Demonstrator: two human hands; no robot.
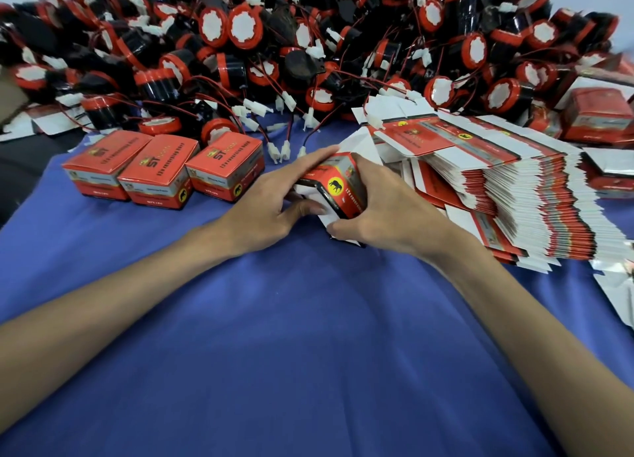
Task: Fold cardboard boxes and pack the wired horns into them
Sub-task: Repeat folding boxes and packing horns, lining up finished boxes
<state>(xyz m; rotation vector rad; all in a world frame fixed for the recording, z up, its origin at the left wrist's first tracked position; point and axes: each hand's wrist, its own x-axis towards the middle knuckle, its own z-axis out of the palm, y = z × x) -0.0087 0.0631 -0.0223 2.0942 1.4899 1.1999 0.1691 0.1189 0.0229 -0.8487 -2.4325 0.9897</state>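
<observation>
Over the blue-clothed worktop (274,336), my left fingers (308,161) and right fingers (368,175) are both gripping a half-folded red horn box (338,189), its white flaps sticking out toward me. Three folded boxes (157,172) are sitting just left, flat box blanks (507,196) are fanning out right, and wired horns (308,45) are piling up behind.

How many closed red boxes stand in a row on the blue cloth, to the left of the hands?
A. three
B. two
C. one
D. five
A: three closed red boxes stand side by side on the blue cloth, left of the half-folded box that the left hand and the right hand hold.
</observation>
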